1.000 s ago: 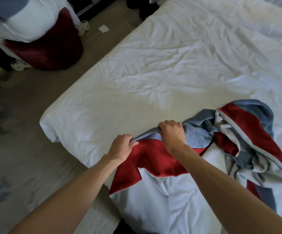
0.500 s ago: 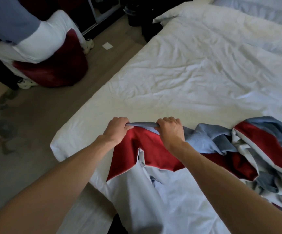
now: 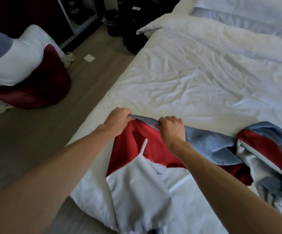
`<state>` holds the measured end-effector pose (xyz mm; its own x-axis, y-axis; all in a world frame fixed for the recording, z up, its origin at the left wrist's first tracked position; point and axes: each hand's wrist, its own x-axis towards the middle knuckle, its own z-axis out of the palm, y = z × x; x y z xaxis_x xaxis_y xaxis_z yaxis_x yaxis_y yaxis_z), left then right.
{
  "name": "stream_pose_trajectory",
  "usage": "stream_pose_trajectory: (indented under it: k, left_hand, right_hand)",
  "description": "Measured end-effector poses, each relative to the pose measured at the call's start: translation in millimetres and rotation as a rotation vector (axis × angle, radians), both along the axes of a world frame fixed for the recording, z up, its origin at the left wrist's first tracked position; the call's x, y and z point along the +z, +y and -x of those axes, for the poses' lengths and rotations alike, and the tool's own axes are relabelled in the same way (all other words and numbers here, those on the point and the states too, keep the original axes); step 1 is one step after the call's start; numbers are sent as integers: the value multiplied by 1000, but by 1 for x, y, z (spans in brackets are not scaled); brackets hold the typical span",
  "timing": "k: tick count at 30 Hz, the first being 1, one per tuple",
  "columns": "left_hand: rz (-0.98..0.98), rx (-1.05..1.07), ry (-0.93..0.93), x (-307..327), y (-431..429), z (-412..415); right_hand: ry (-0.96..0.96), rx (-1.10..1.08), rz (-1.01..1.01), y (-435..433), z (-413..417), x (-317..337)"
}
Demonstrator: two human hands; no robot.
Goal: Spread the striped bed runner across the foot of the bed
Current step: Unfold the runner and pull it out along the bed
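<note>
Your left grip (image 3: 118,119) and right grip (image 3: 172,129) clench the blue edge of the runner (image 3: 212,146) near the foot corner of the bed (image 3: 204,73); the rest lies bunched to your right; pull hard and that tangle may drag along unopened.

The bed (image 3: 195,78) (white, creased) bears the striped bed runner (image 3: 211,146), bunched near its corner; pillows (image 3: 248,12) lie beyond.

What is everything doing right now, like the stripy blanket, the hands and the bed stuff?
striped bed runner: blue edge pulled taut, the rest bunched up.
left hand: grips the runner's blue edge.
right hand: grips the same edge.
white duvet: wrinkled, spread flat.
pillow: lying flat beyond the duvet.
</note>
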<state>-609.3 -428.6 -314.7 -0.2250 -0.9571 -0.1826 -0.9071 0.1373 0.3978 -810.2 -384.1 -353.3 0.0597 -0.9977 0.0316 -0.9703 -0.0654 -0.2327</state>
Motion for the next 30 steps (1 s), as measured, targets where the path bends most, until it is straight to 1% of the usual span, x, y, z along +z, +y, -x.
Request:
stream_pose_trajectory:
  k: [4, 8, 12, 15, 20, 26, 30]
  left_hand:
    - [24, -50, -60, 25, -40, 6]
    - [42, -93, -171, 50, -74, 18]
    - [74, -135, -263, 57, -101, 31]
    - [71, -165, -278, 36, -109, 35]
    - [80, -206, -274, -27, -105, 23]
    - [103, -286, -137, -91, -79, 4]
    - [67, -348, -129, -113, -54, -14]
  right_hand:
    - [-44, -22, 38, -31, 2, 11]
    - [-68, -42, 67, -62, 7, 19]
    - [-107, -76, 91, -86, 14, 18]
    - [-105, -101, 49, -91, 15, 1]
    - [-152, -62, -38, -79, 10, -39]
    - [-61, 15, -178, -49, -10, -91]
    - [10, 89, -243, -28, -25, -110]
